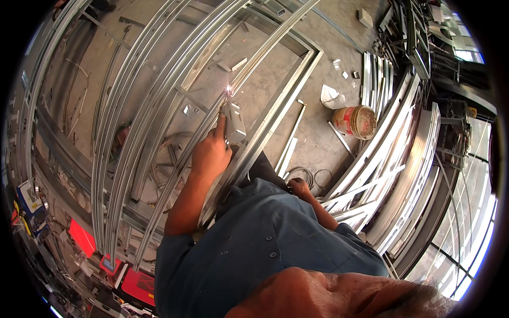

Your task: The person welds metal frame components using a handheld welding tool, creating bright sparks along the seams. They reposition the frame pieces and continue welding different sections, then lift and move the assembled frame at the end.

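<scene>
R hand is by the leg, grip unclear, L hand is wrapped round a gray tool sparking at a metal rail, & farther off a yellowish bucket sits on the floor, contents unclear.

Rails run top centre to lower left. Case at lower left, below their ends. Frame mid-frame, corner upper right of centre. Left hand at centre, left of frame's long bar, tool in it. Right hand lower right of centre, next to coil. Bucket on floor, between frame and profile stack at right.
</scene>
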`<act>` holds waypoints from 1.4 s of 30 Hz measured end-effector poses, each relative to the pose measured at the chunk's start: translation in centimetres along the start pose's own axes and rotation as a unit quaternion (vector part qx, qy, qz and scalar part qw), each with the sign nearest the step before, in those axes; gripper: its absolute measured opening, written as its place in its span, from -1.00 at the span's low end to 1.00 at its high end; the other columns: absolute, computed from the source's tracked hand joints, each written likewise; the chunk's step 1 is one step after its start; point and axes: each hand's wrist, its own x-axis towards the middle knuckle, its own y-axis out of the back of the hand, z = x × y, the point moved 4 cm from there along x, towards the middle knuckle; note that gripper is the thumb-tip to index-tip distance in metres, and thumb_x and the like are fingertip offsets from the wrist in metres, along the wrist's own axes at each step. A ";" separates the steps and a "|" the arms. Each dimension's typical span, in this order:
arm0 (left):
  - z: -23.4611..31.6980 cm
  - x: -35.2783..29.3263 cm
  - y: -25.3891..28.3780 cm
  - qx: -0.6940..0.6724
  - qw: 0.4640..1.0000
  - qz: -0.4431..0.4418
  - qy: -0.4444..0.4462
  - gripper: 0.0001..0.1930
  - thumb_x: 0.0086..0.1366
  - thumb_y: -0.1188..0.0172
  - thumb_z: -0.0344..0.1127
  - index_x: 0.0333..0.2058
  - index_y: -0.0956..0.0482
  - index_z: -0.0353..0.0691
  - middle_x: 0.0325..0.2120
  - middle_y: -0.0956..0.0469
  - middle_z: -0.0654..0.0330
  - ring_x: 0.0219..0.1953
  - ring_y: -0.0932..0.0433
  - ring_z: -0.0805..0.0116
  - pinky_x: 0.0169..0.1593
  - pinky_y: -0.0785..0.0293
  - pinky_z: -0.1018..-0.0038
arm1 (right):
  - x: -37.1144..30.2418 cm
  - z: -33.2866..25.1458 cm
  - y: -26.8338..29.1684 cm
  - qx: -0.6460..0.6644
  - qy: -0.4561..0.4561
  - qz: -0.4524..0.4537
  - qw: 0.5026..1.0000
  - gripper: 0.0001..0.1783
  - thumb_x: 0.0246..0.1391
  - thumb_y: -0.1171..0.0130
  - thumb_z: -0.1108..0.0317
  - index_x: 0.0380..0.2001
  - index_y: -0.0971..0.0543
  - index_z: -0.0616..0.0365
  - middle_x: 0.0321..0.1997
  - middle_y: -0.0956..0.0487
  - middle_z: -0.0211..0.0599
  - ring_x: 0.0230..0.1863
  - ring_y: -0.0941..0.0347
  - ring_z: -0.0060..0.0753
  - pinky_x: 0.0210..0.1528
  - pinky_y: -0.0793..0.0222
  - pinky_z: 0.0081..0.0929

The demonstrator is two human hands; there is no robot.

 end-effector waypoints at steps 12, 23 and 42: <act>-0.2 -0.4 0.2 -0.022 0.999 -0.006 0.032 -0.11 0.04 -0.30 -0.34 0.38 -0.14 -0.17 -0.17 -0.60 -0.17 -0.24 -0.63 -0.17 -0.14 -0.59 0.07 | 3.5 0.6 -0.2 0.109 -0.007 0.013 0.994 -0.73 0.04 -0.13 0.24 -0.37 -0.61 0.26 -0.51 -0.56 -0.36 -0.55 -0.43 -0.49 -0.46 -0.35 -0.44; -1.1 -0.1 9.7 -0.323 0.938 0.104 0.074 -0.67 0.04 -0.43 -0.34 -0.26 -0.61 -0.44 -0.48 -0.63 0.02 -0.44 -0.63 0.21 -0.31 -0.52 0.27 | 12.5 -19.2 3.3 0.266 0.159 0.119 0.943 -0.28 0.27 -0.03 -0.22 0.09 -0.42 0.29 -0.09 -0.60 -0.22 -0.19 -0.51 -0.42 -0.22 -0.44 -0.42; -9.5 13.7 5.1 -0.479 0.852 -0.200 0.069 -0.46 0.08 -0.24 -0.49 0.10 -0.47 -0.41 -0.21 -0.59 0.18 -0.24 -0.55 0.44 -0.11 -0.49 0.45 | 11.4 -33.9 1.2 0.035 0.044 0.440 0.896 -0.17 0.24 0.16 -0.34 0.05 -0.42 0.34 0.04 -0.54 0.26 0.11 -0.46 0.28 0.15 -0.33 0.05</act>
